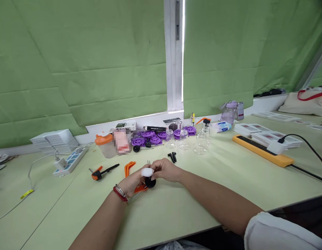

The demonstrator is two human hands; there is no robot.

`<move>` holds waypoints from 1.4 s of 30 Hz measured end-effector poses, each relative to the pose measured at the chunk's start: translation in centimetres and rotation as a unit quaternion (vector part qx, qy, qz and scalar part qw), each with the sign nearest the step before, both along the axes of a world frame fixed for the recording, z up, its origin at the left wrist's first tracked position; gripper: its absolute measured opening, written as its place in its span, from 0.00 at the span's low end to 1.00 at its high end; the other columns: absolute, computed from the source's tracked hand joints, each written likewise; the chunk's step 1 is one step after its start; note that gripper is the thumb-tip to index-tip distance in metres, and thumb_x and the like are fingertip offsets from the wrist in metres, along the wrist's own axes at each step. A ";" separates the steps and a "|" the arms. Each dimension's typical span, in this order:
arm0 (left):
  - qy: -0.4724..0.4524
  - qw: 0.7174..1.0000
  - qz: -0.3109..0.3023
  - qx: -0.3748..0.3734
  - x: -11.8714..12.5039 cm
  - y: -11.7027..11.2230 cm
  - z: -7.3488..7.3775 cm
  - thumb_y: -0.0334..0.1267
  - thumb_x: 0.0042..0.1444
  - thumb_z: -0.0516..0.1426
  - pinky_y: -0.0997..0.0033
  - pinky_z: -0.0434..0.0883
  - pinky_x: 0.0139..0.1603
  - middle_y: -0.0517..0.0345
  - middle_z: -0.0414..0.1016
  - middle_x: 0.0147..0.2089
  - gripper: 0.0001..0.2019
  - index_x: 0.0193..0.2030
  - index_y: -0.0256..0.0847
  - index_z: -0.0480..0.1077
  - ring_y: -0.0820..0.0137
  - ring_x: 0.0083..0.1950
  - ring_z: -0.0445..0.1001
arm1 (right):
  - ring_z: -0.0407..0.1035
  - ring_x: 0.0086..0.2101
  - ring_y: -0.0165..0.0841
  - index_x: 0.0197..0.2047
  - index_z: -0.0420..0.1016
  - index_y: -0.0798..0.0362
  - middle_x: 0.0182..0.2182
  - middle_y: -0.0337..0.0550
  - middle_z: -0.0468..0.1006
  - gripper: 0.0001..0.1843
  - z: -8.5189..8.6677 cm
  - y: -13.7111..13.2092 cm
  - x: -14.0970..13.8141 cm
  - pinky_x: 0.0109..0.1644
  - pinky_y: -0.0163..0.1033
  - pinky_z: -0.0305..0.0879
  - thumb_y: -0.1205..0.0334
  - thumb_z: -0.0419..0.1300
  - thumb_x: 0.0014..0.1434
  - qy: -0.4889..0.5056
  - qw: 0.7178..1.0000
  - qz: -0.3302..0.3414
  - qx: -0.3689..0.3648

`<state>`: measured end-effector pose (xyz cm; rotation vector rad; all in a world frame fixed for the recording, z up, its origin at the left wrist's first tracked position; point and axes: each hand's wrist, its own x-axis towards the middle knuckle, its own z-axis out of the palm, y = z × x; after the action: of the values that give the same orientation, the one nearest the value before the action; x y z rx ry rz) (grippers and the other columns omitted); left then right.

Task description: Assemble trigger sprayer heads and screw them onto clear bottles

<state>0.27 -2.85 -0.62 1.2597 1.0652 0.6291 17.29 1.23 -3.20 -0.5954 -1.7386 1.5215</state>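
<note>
Over the near middle of the table, my left hand (133, 182) is closed around an assembly with a black round part (150, 182) and an orange piece (141, 188). A thin metal rod juts from it toward my wrist. At my left thumb sits a white covering or pad (147, 172); I cannot tell which. My right hand (164, 170) meets the left, its fingers pinched at the black round part. Nearby lie an orange angled bracket (129, 168), an orange-and-black part with a rod (98, 173) and small black pieces (172, 157).
At the back stand purple openwork discs (155, 139), clear glass vessels (201, 141) and an orange-lidded container (106, 146). A white power strip (71, 162) lies left, a yellow one (262, 151) right, both with cords. Stacked white cards (267, 133) sit behind the yellow strip.
</note>
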 end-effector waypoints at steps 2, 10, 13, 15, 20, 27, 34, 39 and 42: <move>-0.018 1.000 0.000 0.000 0.0 0.0 -0.1 0.48 0.49 0.53 0.74 0.64 0.28 0.63 0.66 0.27 0.12 0.39 0.48 0.68 0.72 0.29 0.68 | 0.65 0.28 0.28 0.27 0.75 0.57 0.25 0.36 0.72 0.16 0.0 0.0 0.0 0.37 0.37 0.62 0.58 0.71 0.34 0.002 1.000 0.004 -0.005; -0.013 1.000 -0.007 0.004 0.0 -0.1 0.1 0.47 0.49 0.52 0.74 0.63 0.28 0.63 0.65 0.28 0.11 0.38 0.48 0.66 0.73 0.29 0.67 | 0.66 0.28 0.28 0.27 0.74 0.57 0.25 0.37 0.73 0.16 -0.7 0.2 -0.1 0.36 0.37 0.62 0.60 0.71 0.34 0.028 0.999 0.020 -0.022; -0.012 1.000 -0.010 0.000 0.1 -0.2 0.3 0.47 0.49 0.52 0.74 0.63 0.27 0.64 0.65 0.27 0.11 0.37 0.48 0.66 0.73 0.28 0.66 | 0.65 0.28 0.28 0.28 0.74 0.57 0.25 0.36 0.72 0.16 -1.0 0.3 -0.1 0.36 0.37 0.63 0.62 0.71 0.35 0.032 0.999 0.017 -0.017; -0.018 1.000 -0.012 -0.004 0.1 -0.3 0.4 0.47 0.49 0.52 0.74 0.62 0.28 0.64 0.65 0.27 0.11 0.37 0.48 0.66 0.73 0.28 0.66 | 0.65 0.27 0.28 0.28 0.74 0.58 0.25 0.37 0.72 0.16 -1.1 0.4 -0.2 0.36 0.37 0.63 0.62 0.71 0.35 0.034 0.999 0.015 -0.016; -0.035 0.999 -0.005 -0.007 -0.1 0.0 0.1 0.47 0.48 0.54 0.74 0.62 0.29 0.64 0.65 0.27 0.12 0.38 0.47 0.68 0.73 0.28 0.65 | 0.65 0.27 0.27 0.27 0.74 0.58 0.24 0.36 0.72 0.16 -1.0 0.4 -0.2 0.34 0.35 0.62 0.62 0.72 0.33 0.029 0.999 0.017 -0.026; -0.036 0.999 -0.008 -0.008 -0.3 0.3 -0.4 0.46 0.49 0.55 0.73 0.61 0.31 0.64 0.65 0.28 0.10 0.36 0.45 0.66 0.73 0.31 0.64 | 0.65 0.26 0.26 0.28 0.73 0.59 0.24 0.35 0.73 0.19 -0.9 0.6 -0.1 0.30 0.32 0.61 0.62 0.73 0.31 0.021 0.996 0.042 -0.069; -0.039 0.999 -0.024 -0.014 -0.1 0.0 0.1 0.45 0.50 0.53 0.73 0.59 0.31 0.62 0.69 0.31 0.13 0.43 0.48 0.66 0.71 0.32 0.66 | 0.64 0.21 0.25 0.29 0.74 0.59 0.22 0.35 0.72 0.18 -0.7 0.5 -0.1 0.24 0.32 0.60 0.61 0.72 0.34 0.005 0.997 0.035 -0.068; -0.031 0.999 -0.031 -0.006 -0.1 0.0 0.1 0.44 0.51 0.53 0.72 0.59 0.31 0.61 0.71 0.33 0.16 0.47 0.49 0.66 0.71 0.32 0.66 | 0.65 0.20 0.25 0.28 0.74 0.59 0.20 0.35 0.72 0.17 -0.8 0.5 -0.1 0.24 0.32 0.61 0.61 0.72 0.34 0.008 0.997 0.029 -0.066; -0.029 0.999 -0.039 -0.002 -0.2 0.1 0.1 0.44 0.51 0.53 0.71 0.60 0.32 0.61 0.72 0.35 0.15 0.46 0.50 0.66 0.71 0.32 0.66 | 0.65 0.20 0.25 0.28 0.74 0.59 0.19 0.34 0.71 0.16 -0.9 0.5 -0.1 0.23 0.32 0.61 0.61 0.71 0.35 0.014 0.997 0.036 -0.061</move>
<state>0.12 -2.77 -0.53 1.2655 0.9655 0.5998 17.23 1.74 -4.05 -0.5748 -1.6707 1.6884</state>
